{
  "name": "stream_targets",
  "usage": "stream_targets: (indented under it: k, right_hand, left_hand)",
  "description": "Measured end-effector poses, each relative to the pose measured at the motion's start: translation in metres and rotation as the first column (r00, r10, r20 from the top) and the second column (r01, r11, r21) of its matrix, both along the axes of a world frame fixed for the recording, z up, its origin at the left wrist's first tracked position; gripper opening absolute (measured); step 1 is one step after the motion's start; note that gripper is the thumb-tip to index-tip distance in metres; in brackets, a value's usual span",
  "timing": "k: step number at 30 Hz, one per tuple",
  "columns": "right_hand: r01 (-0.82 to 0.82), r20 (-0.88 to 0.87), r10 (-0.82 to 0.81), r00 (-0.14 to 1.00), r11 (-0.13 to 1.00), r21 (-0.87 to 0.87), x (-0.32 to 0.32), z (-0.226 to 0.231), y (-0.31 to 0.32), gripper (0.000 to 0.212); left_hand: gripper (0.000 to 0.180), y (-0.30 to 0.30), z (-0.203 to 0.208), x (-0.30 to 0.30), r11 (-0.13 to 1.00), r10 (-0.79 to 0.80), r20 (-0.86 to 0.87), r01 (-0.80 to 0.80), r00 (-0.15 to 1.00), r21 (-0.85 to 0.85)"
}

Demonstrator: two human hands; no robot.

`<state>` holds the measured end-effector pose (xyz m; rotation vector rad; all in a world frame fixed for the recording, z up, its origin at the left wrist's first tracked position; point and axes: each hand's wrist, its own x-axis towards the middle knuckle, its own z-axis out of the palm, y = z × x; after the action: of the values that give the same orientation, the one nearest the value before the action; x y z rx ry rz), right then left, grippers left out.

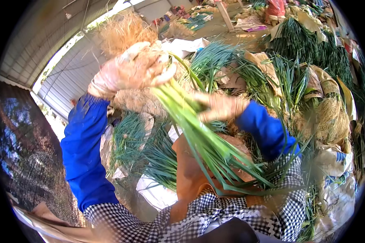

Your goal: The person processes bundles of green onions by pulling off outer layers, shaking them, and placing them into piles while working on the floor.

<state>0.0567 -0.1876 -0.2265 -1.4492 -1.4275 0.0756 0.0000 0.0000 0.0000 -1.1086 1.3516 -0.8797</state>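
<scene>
My gloved left hand (132,69) is closed round the pale stems of a bunch of green garlic (192,117), held up at the upper left. Its tan, stringy roots (125,32) stick out above that hand, while the long flat leaves hang down to the lower right across my front. My right hand (223,107), blurred by motion, is beside the upper stalks with its fingers stretched out; whether they touch is unclear. One stalk bends apart from the bunch between the two hands.
Heaps of similar green stalks (160,164) lie below and beyond my hands. Bundles with tan wrapping (265,69) and dangling roots (332,119) are stacked to the right. White sacks (332,170) lie at the right, a brown cover (188,164) over my lap, and dark netting (32,154) at the left.
</scene>
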Motion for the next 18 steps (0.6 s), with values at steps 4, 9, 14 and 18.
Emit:
stream_targets:
  k: [4,9,14,18]
  right_hand:
    - [0.120,-0.015,-0.160,0.987,0.796,-0.594,-0.027,-0.187,-0.081,0.031]
    - [0.180,0.258,-0.551,0.794,-0.192,-0.965,-0.087,-0.256,-0.221,0.039]
    - [0.735,0.299,-0.726,0.619,0.670,0.103,-0.044,-0.041,-0.157,0.023]
    - [0.651,0.674,-0.562,0.479,0.743,0.157,-0.017,0.007,-0.079,0.027]
  left_hand:
    - [0.029,0.000,0.011,-0.031,0.999,-0.026,-0.026,0.025,0.999,-0.036]
    - [0.023,0.000,0.018,-0.011,0.982,-0.008,0.100,0.026,0.995,-0.186]
    - [0.041,-0.045,0.005,0.026,0.995,-0.043,0.073,0.049,0.996,-0.086]
    - [0.045,-0.082,0.002,0.054,0.992,0.123,-0.022,-0.122,0.992,0.019]
